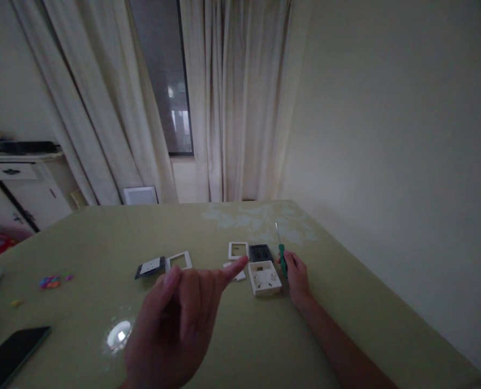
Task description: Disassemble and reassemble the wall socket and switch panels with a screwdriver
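Observation:
My left hand [183, 324] is raised close to the camera, most fingers curled towards the palm and one stretched out to the right. I see nothing held in it. My right hand [298, 274] is closed round the green handle of a screwdriver [283, 259], its metal shaft pointing up and away. Just left of that hand sits a white square mounting box [265, 287], open side up. Behind the box lies a dark square switch or socket module [260, 253]. A white square frame [231, 256] is beside it, and a white plate [240, 276] is partly hidden by my left finger.
Further left on the table [240, 346] are a module with a white face [150, 266] and another white frame [187, 260]. Small colourful pieces [51, 282] and a dark phone [13, 354] lie at the left. A wall [406, 189] runs along the right edge.

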Action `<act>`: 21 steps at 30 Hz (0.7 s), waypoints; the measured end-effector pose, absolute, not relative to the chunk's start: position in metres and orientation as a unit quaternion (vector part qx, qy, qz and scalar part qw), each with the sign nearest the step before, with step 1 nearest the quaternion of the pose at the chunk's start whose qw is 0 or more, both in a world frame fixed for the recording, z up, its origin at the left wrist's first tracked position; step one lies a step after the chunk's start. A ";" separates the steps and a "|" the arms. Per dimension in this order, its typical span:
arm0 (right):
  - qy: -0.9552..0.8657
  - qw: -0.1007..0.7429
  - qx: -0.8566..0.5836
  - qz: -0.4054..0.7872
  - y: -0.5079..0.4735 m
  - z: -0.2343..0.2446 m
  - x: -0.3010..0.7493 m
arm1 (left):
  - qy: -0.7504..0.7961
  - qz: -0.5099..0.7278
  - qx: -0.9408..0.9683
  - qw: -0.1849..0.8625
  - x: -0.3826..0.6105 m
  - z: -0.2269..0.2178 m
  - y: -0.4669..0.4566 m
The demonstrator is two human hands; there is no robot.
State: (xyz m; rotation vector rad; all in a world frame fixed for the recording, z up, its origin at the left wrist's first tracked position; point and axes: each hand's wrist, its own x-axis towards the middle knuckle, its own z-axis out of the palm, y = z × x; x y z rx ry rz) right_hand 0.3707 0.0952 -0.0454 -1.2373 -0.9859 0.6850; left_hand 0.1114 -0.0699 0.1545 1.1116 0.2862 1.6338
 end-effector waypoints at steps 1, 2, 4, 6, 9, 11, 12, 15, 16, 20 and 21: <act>-0.433 0.652 -0.545 0.302 0.096 -0.046 0.371 | 0.121 0.690 0.464 0.542 0.112 0.156 -0.071; -0.432 0.653 -0.545 0.302 0.096 -0.046 0.371 | 0.122 0.691 0.463 0.542 0.113 0.157 -0.072; -0.430 0.653 -0.545 0.302 0.096 -0.047 0.371 | 0.120 0.692 0.463 0.541 0.113 0.159 -0.074; -0.432 0.652 -0.544 0.304 0.097 -0.047 0.372 | 0.115 0.692 0.465 0.540 0.113 0.159 -0.076; -0.437 0.652 -0.539 0.306 0.097 -0.046 0.371 | 0.111 0.692 0.464 0.541 0.113 0.159 -0.077; -0.439 0.652 -0.536 0.309 0.097 -0.046 0.371 | 0.111 0.695 0.456 0.545 0.114 0.158 -0.077; -0.440 0.652 -0.534 0.310 0.097 -0.046 0.370 | 0.113 0.697 0.450 0.547 0.114 0.157 -0.077; -0.441 0.650 -0.533 0.314 0.095 -0.047 0.370 | 0.118 0.701 0.449 0.542 0.114 0.154 -0.077; -0.441 0.650 -0.533 0.315 0.095 -0.047 0.370 | 0.122 0.701 0.456 0.535 0.113 0.152 -0.076; -0.444 0.648 -0.534 0.313 0.098 -0.046 0.370 | 0.192 0.708 0.500 0.460 0.096 0.133 -0.055; -0.443 0.649 -0.534 0.313 0.101 -0.046 0.369 | 0.238 0.710 0.508 0.425 0.087 0.124 -0.046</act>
